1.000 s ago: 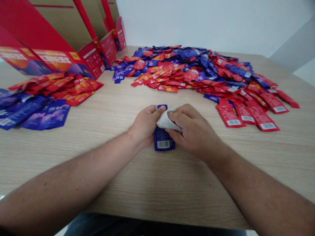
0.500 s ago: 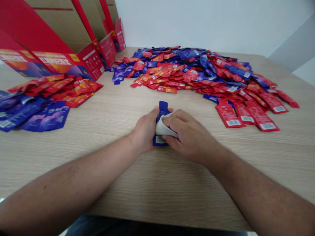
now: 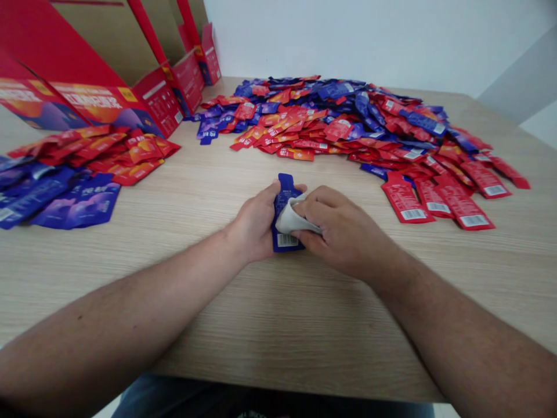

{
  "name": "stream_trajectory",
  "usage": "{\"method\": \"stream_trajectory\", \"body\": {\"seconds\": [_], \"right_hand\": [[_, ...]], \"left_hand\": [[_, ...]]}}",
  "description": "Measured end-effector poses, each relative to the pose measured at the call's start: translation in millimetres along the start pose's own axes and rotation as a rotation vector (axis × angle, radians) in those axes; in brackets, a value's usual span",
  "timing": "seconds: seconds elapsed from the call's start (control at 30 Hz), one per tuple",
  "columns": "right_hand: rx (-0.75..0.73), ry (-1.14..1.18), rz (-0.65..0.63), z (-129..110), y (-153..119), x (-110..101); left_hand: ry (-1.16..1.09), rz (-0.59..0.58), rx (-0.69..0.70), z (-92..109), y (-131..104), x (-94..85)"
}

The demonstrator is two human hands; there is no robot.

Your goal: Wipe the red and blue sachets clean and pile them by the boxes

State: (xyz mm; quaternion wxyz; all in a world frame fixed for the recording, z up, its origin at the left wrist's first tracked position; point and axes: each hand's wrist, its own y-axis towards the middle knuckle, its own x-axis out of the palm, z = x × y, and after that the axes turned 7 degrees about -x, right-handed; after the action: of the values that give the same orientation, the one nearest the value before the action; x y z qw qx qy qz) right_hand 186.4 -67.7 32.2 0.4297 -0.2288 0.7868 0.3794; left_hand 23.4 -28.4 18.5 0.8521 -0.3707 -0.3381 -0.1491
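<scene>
A blue sachet (image 3: 285,188) with a narrow neck lies in my left hand (image 3: 256,223), its barcode side facing up. The thumb rests at the sachet's left edge and fingertips show past its right edge. My right hand (image 3: 339,232) is closed on a folded white cloth (image 3: 293,220), which lies against the middle of the sachet's face. The cloth covers part of the print, while the neck and the barcode stay visible. Most fingers of my left hand are hidden beneath the sachet.
Beyond my hands a wide heap of red and blue sachets (image 3: 313,125) spreads over the wooden table (image 3: 243,325). To the left is a smaller pile of red sachets (image 3: 130,154) and blue ones (image 3: 78,200). Open red cartons (image 3: 104,104) stand behind that pile, near the wall.
The cloth in my right hand has shifted slightly up and right over the sachet, baring more of the barcode and print. My left hand keeps its hold on the sachet.
</scene>
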Motion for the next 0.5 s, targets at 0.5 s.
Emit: {"method": "stream_trajectory", "body": {"seconds": [0.5], "right_hand": [[0.018, 0.064, -0.064, 16, -2, -3]], "left_hand": [[-0.029, 0.074, 0.111, 20, -1, -3.2]]}}
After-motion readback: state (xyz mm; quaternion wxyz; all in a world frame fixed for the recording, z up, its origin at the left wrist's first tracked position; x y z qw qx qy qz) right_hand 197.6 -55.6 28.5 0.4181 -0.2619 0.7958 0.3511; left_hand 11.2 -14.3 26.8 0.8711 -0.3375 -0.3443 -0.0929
